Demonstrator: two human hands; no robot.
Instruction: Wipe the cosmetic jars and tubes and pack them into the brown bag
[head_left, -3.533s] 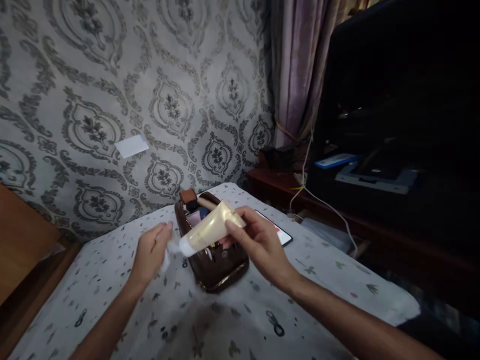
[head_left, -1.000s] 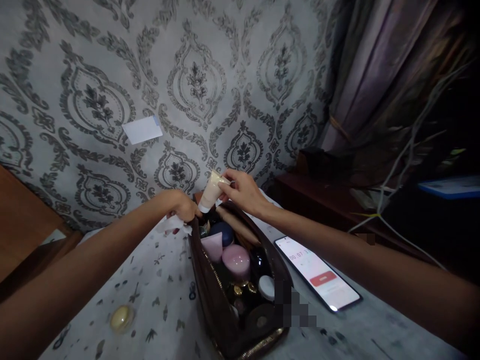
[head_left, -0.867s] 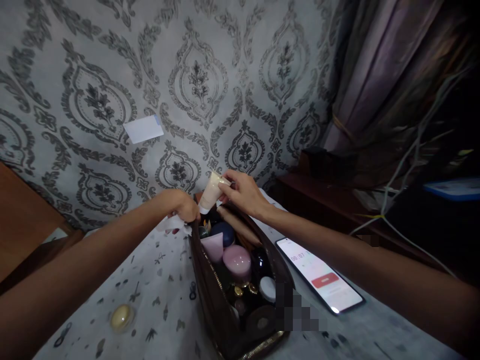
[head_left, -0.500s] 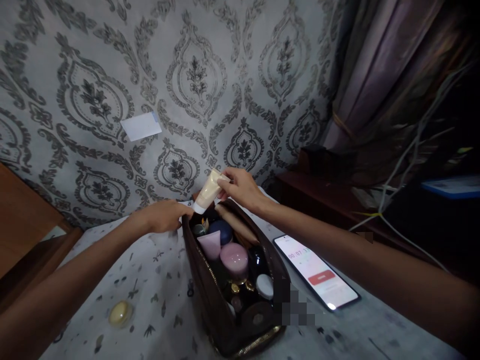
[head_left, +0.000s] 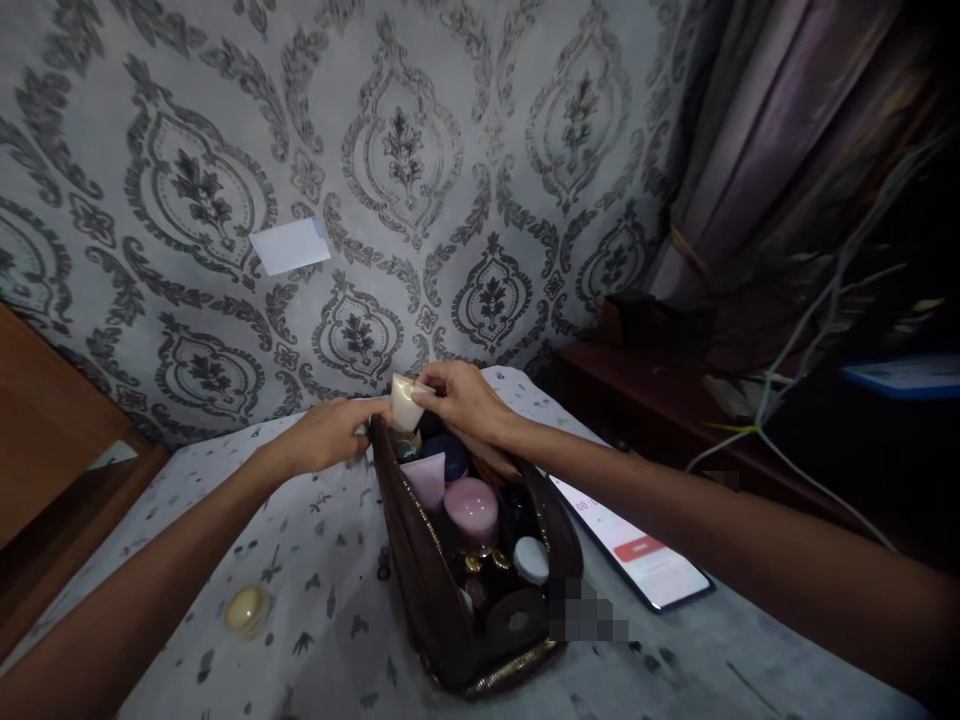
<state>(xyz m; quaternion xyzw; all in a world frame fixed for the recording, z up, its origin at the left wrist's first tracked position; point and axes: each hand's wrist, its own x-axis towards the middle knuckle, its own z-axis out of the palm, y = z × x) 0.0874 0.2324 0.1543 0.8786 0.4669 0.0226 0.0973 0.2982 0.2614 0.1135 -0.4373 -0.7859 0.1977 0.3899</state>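
Observation:
A brown zippered toiletry bag (head_left: 405,570) stands unzipped on the patterned cloth. My right hand (head_left: 465,400) pinches a cream-coloured squeeze tube (head_left: 406,405) by its upper end, and the tube's lower part is down inside the far end of the bag. At the far left rim, my left hand (head_left: 330,435) grips the bag's edge between thumb and fingers. Inside the bag lie a pink squeeze tube (head_left: 426,482), a pink round jar (head_left: 471,508), a dark blue round container (head_left: 445,458), a white-lidded jar (head_left: 532,560) and small gold-coloured pieces (head_left: 474,562).
To the bag's right lies a phone (head_left: 637,550) with a lit screen, partly behind my right forearm. A small yellow-lidded jar (head_left: 247,609) sits on the cloth (head_left: 315,580) at left. Behind rises a patterned wall (head_left: 465,180). White cables (head_left: 765,400) hang at right.
My right hand has lowered the cream-coloured tube into the far end of the bag. My left hand stays at the rim. The view has shifted slightly.

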